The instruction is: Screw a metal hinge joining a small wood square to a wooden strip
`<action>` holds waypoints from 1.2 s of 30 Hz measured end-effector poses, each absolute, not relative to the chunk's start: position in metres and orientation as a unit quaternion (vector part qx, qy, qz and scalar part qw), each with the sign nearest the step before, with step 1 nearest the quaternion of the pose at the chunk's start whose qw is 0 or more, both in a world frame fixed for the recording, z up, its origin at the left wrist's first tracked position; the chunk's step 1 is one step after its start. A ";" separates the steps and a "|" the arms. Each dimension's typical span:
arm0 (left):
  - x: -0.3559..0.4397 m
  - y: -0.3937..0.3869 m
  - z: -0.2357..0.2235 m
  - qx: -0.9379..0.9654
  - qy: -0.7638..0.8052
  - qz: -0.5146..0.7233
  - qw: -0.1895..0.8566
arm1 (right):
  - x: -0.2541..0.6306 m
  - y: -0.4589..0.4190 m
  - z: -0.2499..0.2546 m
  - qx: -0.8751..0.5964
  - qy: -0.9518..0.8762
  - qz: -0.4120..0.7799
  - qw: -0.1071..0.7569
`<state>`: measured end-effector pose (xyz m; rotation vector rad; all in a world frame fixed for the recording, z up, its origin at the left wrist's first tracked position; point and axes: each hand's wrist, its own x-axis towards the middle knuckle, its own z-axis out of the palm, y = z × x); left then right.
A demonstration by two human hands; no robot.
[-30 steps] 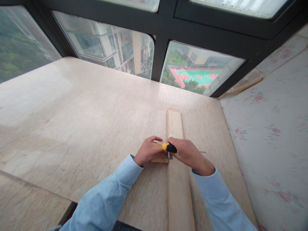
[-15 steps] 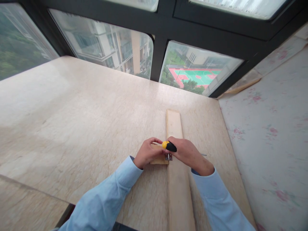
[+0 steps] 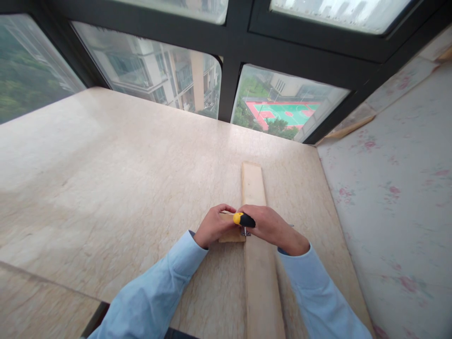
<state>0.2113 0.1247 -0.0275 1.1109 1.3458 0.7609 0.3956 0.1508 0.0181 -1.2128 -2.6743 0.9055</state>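
Note:
A long pale wooden board (image 3: 263, 282) lies on the stone sill, with a short wooden block (image 3: 231, 238) against its left side. Where the two meet sits a small metal hinge (image 3: 246, 232), partly hidden by my hands. My right hand (image 3: 271, 227) is closed around a screwdriver (image 3: 246, 220) with a yellow and black handle, held above the hinge; I cannot see its tip. My left hand (image 3: 214, 227) grips the short block, its thumb and fingers close to the screwdriver.
A thin metal piece (image 3: 291, 225) pokes out beyond my right hand. Dark window frames (image 3: 233, 84) border the sill (image 3: 141, 179) at the back, and a flowered papered wall (image 3: 395, 197) rises on the right. Dark objects (image 3: 178, 334) show at the bottom edge.
The screwdriver handle and my right hand have shifted slightly left, and the handle's angle differs a little. My left hand stays on the block. The whole view has moved slightly.

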 end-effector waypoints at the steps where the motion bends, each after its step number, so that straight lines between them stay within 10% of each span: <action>1: 0.211 0.125 -0.027 0.477 0.577 0.321 0.581 | 0.396 0.151 0.018 -0.394 -0.867 0.303 0.041; 36: 0.213 0.123 -0.033 0.430 0.547 0.357 0.623 | 0.400 0.151 0.023 -0.433 -0.861 0.261 0.057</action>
